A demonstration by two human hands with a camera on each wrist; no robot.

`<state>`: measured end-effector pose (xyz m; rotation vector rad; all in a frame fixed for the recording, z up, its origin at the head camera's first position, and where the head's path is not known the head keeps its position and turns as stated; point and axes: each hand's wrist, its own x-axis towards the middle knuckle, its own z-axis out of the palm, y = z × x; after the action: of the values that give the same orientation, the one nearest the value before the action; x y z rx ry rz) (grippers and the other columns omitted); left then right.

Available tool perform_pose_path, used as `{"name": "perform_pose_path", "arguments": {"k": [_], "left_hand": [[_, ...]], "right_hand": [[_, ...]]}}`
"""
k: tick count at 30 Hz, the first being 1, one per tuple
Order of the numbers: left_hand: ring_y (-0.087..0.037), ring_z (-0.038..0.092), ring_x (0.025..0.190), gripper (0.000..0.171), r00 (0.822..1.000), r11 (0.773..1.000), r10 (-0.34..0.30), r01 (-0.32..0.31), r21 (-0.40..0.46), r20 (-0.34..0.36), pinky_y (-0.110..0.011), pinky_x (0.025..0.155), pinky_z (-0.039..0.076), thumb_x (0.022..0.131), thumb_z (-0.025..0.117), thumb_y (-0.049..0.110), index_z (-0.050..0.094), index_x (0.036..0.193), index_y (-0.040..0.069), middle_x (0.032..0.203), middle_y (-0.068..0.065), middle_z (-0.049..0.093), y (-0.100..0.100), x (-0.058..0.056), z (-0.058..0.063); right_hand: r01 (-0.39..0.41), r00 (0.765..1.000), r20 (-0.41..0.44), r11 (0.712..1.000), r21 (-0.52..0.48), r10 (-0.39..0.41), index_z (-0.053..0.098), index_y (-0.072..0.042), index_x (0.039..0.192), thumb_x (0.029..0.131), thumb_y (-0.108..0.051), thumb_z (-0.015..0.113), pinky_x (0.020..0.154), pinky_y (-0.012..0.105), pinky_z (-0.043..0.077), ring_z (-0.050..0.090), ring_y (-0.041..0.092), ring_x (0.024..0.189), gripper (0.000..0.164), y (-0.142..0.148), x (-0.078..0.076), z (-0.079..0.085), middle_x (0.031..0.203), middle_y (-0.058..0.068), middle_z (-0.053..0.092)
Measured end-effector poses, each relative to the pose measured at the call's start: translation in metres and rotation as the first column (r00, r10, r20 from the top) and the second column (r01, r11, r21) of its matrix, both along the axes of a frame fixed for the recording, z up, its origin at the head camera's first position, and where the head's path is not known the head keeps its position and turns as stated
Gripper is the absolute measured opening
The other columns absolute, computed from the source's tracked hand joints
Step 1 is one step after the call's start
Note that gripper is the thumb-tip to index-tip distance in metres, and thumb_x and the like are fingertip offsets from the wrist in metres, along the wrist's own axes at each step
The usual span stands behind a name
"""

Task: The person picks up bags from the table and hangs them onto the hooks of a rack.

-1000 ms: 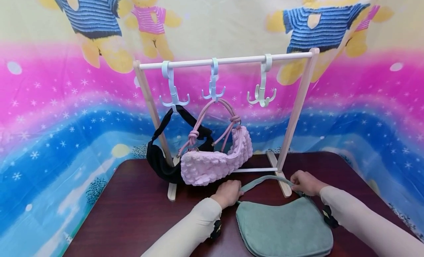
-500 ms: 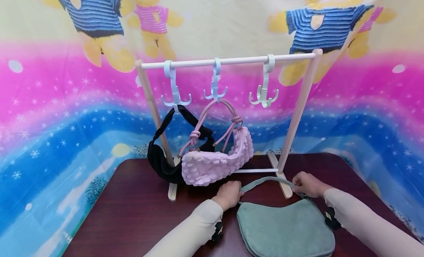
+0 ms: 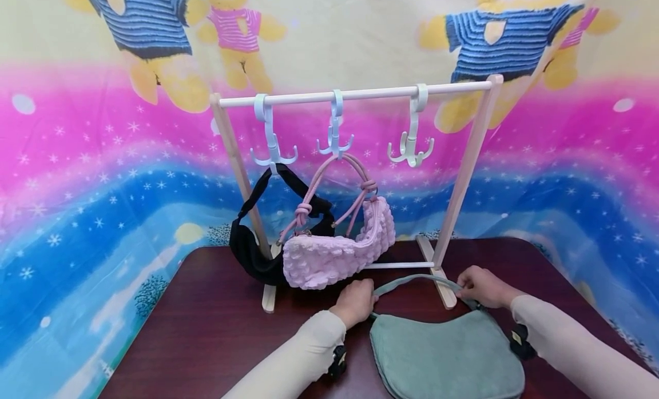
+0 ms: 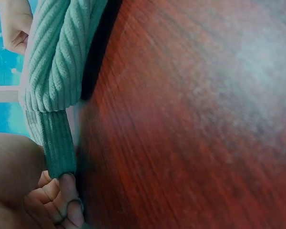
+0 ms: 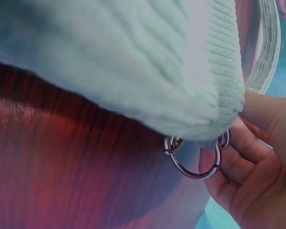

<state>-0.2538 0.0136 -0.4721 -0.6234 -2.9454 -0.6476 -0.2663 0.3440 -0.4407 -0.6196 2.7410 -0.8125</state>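
A green corduroy handbag (image 3: 447, 353) lies on the dark wooden table (image 3: 216, 342), its strap arched toward the rack. My left hand (image 3: 354, 302) pinches the strap's left end; in the left wrist view the fingers (image 4: 66, 191) curl round the ribbed strap (image 4: 59, 143). At the strap's right end, my right hand (image 3: 483, 287) grips between thumb and fingers. Metal rings (image 5: 195, 164) hang at the bag's corner beside that hand in the right wrist view.
Behind the bag stands a wooden rack (image 3: 465, 176) with three hooks on its bar. A black bag (image 3: 252, 256) and a pink bubbly bag (image 3: 334, 256) hang from the left and middle hooks. The right hook (image 3: 411, 142) holds nothing. A printed cloth covers the wall.
The right hand has shifted slightly to the right, and the green handbag's right side a little with it. Both hands keep their hold on the strap.
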Motion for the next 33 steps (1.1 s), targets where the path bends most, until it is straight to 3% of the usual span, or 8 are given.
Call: {"name": "perform_pose_path", "arguments": {"k": [8, 16, 28, 33], "left_hand": [[-0.028, 0.067, 0.068, 0.027, 0.998, 0.996, 0.033, -0.028, 0.084, -0.056, -0.035, 0.056, 0.047, 0.093, 0.072, 0.018, 0.053, 0.076, 0.011, 0.070, -0.008, 0.062, -0.001, 0.003, 0.007], [-0.029, 0.068, 0.068, 0.028, 0.990, 0.995, 0.063, -0.051, 0.088, -0.130, -0.036, 0.054, 0.046, 0.092, 0.073, 0.021, 0.053, 0.076, 0.012, 0.069, -0.008, 0.064, 0.002, 0.005, 0.013], [-0.018, 0.063, 0.065, 0.023, 0.989, 0.988, 0.047, -0.026, 0.151, -0.138, -0.028, 0.056, 0.044, 0.096, 0.069, 0.024, 0.057, 0.079, 0.015, 0.069, 0.000, 0.061, 0.005, 0.006, 0.021], [-0.012, 0.055, 0.061, 0.022, 0.995, 0.984, 0.039, -0.022, 0.176, -0.093, -0.025, 0.055, 0.040, 0.098, 0.067, 0.025, 0.056, 0.082, 0.016, 0.067, 0.004, 0.056, 0.007, 0.010, 0.025]], "right_hand": [[0.086, 0.995, -0.049, 0.996, 0.018, -0.085, 0.068, -0.008, 0.081, 0.094, -0.006, 0.067, 0.057, 0.025, 0.043, 0.049, 0.006, 0.058, 0.013, -0.002, 0.001, 0.004, 0.073, 0.000, 0.063], [0.134, 0.987, -0.092, 0.991, 0.015, -0.132, 0.071, -0.007, 0.086, 0.094, -0.006, 0.067, 0.060, 0.026, 0.046, 0.058, 0.010, 0.068, 0.008, -0.006, 0.005, 0.011, 0.080, 0.002, 0.071], [0.165, 0.970, -0.182, 0.986, -0.009, -0.164, 0.069, -0.005, 0.087, 0.094, -0.007, 0.067, 0.059, 0.025, 0.046, 0.058, 0.007, 0.066, 0.008, -0.009, 0.016, 0.015, 0.079, 0.003, 0.071], [0.196, 0.957, -0.214, 0.980, -0.019, -0.196, 0.072, -0.005, 0.093, 0.094, -0.007, 0.068, 0.060, 0.025, 0.051, 0.064, 0.012, 0.069, 0.005, -0.009, 0.018, 0.018, 0.082, 0.005, 0.073]]}}
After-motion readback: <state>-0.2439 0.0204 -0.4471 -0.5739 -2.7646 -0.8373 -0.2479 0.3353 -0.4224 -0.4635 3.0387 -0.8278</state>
